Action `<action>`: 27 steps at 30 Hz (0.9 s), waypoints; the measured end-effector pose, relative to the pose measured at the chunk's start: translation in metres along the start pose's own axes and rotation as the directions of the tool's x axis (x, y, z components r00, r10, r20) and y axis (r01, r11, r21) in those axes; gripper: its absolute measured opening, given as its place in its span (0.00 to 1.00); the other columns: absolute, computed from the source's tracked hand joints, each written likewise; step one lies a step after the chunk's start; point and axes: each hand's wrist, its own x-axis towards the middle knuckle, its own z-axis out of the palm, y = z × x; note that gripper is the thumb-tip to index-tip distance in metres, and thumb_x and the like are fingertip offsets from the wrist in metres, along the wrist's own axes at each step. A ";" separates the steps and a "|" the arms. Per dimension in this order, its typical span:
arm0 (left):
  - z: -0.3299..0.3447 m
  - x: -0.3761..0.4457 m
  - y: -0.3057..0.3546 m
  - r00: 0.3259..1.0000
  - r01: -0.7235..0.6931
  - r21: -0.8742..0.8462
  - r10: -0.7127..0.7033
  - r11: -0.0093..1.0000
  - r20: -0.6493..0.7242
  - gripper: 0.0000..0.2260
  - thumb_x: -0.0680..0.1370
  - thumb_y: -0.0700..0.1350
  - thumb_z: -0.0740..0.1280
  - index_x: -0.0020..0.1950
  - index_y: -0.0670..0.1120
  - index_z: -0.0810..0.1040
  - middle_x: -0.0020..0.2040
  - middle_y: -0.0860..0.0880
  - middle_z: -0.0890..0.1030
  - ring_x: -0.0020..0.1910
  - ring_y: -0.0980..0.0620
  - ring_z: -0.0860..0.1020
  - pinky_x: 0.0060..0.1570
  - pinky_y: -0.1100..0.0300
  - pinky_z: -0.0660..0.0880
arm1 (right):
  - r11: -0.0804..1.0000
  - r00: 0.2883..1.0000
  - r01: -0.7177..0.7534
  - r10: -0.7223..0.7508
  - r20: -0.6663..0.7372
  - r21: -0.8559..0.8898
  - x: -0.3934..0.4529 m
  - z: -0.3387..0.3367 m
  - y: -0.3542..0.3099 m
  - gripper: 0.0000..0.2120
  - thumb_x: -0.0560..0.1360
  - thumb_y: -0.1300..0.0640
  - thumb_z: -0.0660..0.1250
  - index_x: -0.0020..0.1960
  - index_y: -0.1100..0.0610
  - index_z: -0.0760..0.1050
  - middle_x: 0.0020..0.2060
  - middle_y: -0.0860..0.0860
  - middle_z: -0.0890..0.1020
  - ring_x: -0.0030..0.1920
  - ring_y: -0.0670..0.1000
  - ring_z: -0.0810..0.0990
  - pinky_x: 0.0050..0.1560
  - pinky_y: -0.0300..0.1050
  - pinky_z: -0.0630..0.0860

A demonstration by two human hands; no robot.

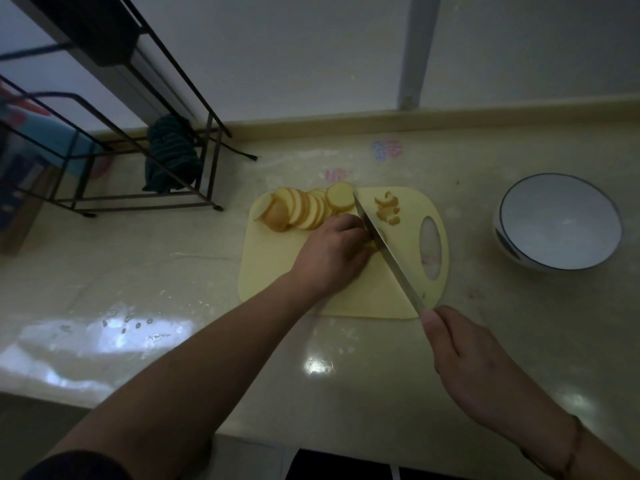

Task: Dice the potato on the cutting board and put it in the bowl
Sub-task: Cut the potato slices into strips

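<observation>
Right hand (464,362), nearest, grips the knife (388,251) while the left hand (332,254) pins a potato slice on the cutting board (277,271); fingertips should stay tucked, with the bowl (557,221) waiting at three o'clock.

Left hand (334,252) covers whatever potato piece it presses down; its fingertips are hidden behind the long steel knife blade (386,252). Knife handle fully hidden inside the right hand (464,362). Black wire rack (114,133) cut off at the left and top edges; items on it blurred, unreadable. Both forearms run off the bottom edge. Small yellow potato bits (388,211) too small to count.
</observation>
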 end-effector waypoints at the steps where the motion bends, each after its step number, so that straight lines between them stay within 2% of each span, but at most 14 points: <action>1: 0.000 0.000 0.000 1.000 -0.002 -0.006 0.002 1.000 -0.001 0.10 0.74 0.42 0.73 0.53 0.40 0.85 0.53 0.43 0.82 0.50 0.42 0.81 0.47 0.49 0.79 | 1.000 1.000 -0.003 0.003 0.001 -0.004 0.000 0.000 0.000 0.25 0.75 0.38 0.47 0.38 0.57 0.69 0.29 0.54 0.75 0.33 0.47 0.75 0.38 0.47 0.70; 5: 0.000 -0.001 -0.001 1.000 -0.004 -0.023 0.004 1.000 -0.008 0.09 0.73 0.40 0.75 0.51 0.40 0.85 0.52 0.43 0.82 0.49 0.42 0.81 0.46 0.50 0.79 | 1.000 1.000 -0.022 0.022 0.020 0.007 0.004 0.001 -0.001 0.26 0.75 0.37 0.46 0.38 0.57 0.68 0.29 0.53 0.74 0.32 0.48 0.73 0.37 0.48 0.70; 10: 0.001 -0.002 0.001 1.000 -0.007 -0.025 0.007 1.000 -0.028 0.08 0.73 0.40 0.74 0.50 0.39 0.85 0.51 0.42 0.82 0.48 0.42 0.81 0.46 0.50 0.79 | 0.998 0.997 -0.054 0.053 0.049 0.014 0.016 0.003 -0.005 0.23 0.79 0.42 0.48 0.40 0.57 0.70 0.30 0.52 0.74 0.32 0.48 0.73 0.38 0.49 0.71; 14: -0.002 -0.003 0.000 1.000 -0.015 -0.004 0.015 1.000 -0.018 0.07 0.74 0.40 0.74 0.51 0.39 0.85 0.51 0.42 0.82 0.48 0.43 0.80 0.45 0.50 0.79 | 0.999 0.999 -0.049 0.048 0.011 0.025 0.015 0.003 -0.003 0.24 0.76 0.39 0.48 0.38 0.57 0.69 0.28 0.50 0.73 0.28 0.45 0.71 0.34 0.48 0.69; 19: -0.006 -0.002 0.000 0.998 -0.069 0.013 0.069 0.998 0.014 0.07 0.74 0.38 0.72 0.51 0.39 0.85 0.51 0.41 0.82 0.48 0.42 0.80 0.46 0.53 0.79 | 0.997 0.998 -0.061 0.060 0.025 0.041 0.015 -0.001 -0.004 0.25 0.77 0.39 0.48 0.39 0.58 0.71 0.29 0.52 0.73 0.28 0.46 0.70 0.33 0.46 0.68; 27: -0.001 -0.003 -0.001 0.996 -0.087 0.051 0.087 0.995 -0.002 0.06 0.76 0.40 0.70 0.49 0.39 0.85 0.49 0.42 0.82 0.46 0.42 0.79 0.43 0.49 0.78 | 0.995 0.997 -0.058 0.054 0.052 0.079 0.013 -0.002 -0.005 0.27 0.75 0.37 0.48 0.40 0.60 0.71 0.28 0.52 0.72 0.24 0.42 0.67 0.31 0.44 0.65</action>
